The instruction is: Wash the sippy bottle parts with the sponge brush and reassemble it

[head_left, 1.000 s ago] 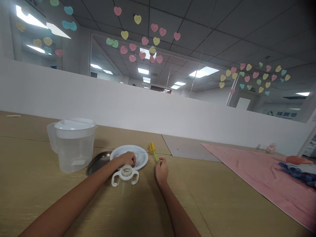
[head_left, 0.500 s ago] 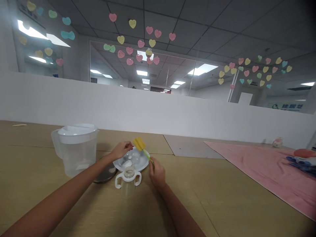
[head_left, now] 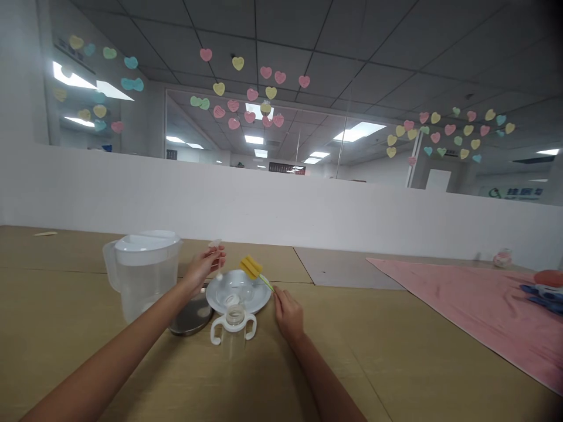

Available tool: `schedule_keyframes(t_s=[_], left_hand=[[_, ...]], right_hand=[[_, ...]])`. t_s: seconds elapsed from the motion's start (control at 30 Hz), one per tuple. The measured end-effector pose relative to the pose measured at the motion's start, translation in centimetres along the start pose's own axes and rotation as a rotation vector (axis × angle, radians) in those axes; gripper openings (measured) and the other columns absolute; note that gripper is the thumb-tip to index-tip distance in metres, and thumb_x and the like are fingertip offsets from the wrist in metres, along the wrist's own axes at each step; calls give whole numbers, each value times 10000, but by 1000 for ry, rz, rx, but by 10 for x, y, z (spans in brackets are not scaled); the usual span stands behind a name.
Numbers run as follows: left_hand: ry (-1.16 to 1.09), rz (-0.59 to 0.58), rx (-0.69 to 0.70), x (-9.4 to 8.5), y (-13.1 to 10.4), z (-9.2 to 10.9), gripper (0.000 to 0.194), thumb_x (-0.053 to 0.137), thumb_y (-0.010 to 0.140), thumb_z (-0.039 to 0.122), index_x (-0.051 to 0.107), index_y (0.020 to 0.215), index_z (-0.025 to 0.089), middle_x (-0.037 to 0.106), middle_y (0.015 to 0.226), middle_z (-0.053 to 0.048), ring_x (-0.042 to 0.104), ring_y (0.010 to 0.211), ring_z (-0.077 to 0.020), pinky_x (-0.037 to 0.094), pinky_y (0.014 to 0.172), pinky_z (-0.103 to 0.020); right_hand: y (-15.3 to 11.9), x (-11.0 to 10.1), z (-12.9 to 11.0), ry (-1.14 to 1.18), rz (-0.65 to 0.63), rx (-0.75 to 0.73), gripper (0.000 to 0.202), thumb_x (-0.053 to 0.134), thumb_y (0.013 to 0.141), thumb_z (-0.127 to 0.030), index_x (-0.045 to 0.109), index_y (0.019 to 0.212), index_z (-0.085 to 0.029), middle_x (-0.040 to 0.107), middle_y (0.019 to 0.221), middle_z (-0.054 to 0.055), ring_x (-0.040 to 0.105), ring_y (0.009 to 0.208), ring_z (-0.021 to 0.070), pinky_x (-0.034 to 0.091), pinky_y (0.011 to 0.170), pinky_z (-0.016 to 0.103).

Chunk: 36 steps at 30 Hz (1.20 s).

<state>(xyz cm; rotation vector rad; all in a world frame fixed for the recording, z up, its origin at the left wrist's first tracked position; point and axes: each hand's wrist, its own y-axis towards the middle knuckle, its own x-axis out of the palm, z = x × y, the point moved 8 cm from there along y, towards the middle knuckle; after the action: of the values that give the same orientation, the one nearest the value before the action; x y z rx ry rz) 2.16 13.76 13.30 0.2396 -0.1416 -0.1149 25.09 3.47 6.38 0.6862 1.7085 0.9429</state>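
My right hand (head_left: 289, 313) is closed around the green handle of a sponge brush (head_left: 251, 267), its yellow head raised over the white bowl (head_left: 265, 298). Left of that, my left hand (head_left: 203, 271) pinches a small translucent bottle nipple (head_left: 214, 242); a thin straw with a white end seems to hang below the fingers. Clear and white bottle parts lie in the bowl, their outlines hard to make out. In front of it stands a clear baby bottle (head_left: 234, 340), uncapped, with a white two-handled ring (head_left: 234, 324) round its neck.
A lidded clear pitcher (head_left: 148, 275) stands at the left. A round dark metal disc (head_left: 192, 316) lies between it and the bowl. To the right a pink cloth (head_left: 475, 305) covers the table, with a blue and orange object (head_left: 548, 290) at its far edge.
My left hand has moved left and up from above the bowl, with the nipple now showing over its fingers. The brush stays over the bowl. The view has tipped slightly upward.
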Motion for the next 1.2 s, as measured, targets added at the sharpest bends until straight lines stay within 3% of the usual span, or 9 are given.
schedule_keyframes(t_s=[0.13, 0.2, 0.3, 0.43, 0.57, 0.77, 1.2], left_hand=[[253, 144, 100, -36, -18, -10, 469, 568, 676, 442, 603, 1018, 123, 636, 876, -73, 580, 687, -148, 473, 547, -236], [390, 233, 86, -53, -26, -21, 486, 548, 672, 469, 619, 1008, 126, 640, 798, -69, 577, 657, -169, 460, 523, -251], [498, 243, 60, -64, -31, -43, 489, 532, 673, 496, 643, 982, 133, 656, 787, -75, 579, 617, -182, 455, 535, -279], [500, 239, 88, -72, -29, -67, 484, 527, 679, 508, 649, 979, 148, 674, 816, -72, 593, 656, -195, 459, 608, -298], [529, 233, 139, -76, -27, -78, 470, 534, 678, 496, 659, 963, 144, 674, 792, -73, 589, 686, -196, 452, 597, -278], [648, 241, 185, -78, -31, -76, 437, 509, 707, 489, 673, 938, 156, 660, 766, -64, 574, 669, -180, 443, 617, -271], [724, 261, 225, -79, -39, -72, 371, 476, 768, 423, 664, 956, 165, 664, 818, -58, 578, 700, -174, 450, 697, -285]], right_hand=[[0, -2, 8, 36, 43, 58, 384, 289, 911, -250, 630, 1045, -136, 642, 807, 94, 608, 739, 160, 465, 695, 234], [-1, -2, 7, 46, 42, 48, 370, 302, 906, -243, 626, 1047, -137, 643, 810, 91, 610, 748, 160, 465, 707, 235], [-1, -1, 4, 61, 31, 22, 357, 312, 904, -238, 629, 1034, -137, 646, 805, 85, 611, 731, 154, 466, 693, 231], [-1, -1, 4, 74, 31, 18, 356, 314, 904, -248, 633, 1014, -134, 652, 829, 85, 612, 718, 150, 473, 678, 235], [0, 0, 5, 72, 19, 32, 366, 315, 902, -267, 635, 1011, -126, 654, 855, 94, 614, 743, 156, 476, 704, 245], [1, 5, 5, 79, -56, 51, 379, 317, 897, -308, 636, 1010, -138, 655, 899, 94, 611, 790, 160, 471, 735, 251], [0, 6, 11, 71, -40, 66, 381, 323, 880, -325, 640, 986, -141, 655, 937, 100, 617, 808, 173, 478, 712, 263]])
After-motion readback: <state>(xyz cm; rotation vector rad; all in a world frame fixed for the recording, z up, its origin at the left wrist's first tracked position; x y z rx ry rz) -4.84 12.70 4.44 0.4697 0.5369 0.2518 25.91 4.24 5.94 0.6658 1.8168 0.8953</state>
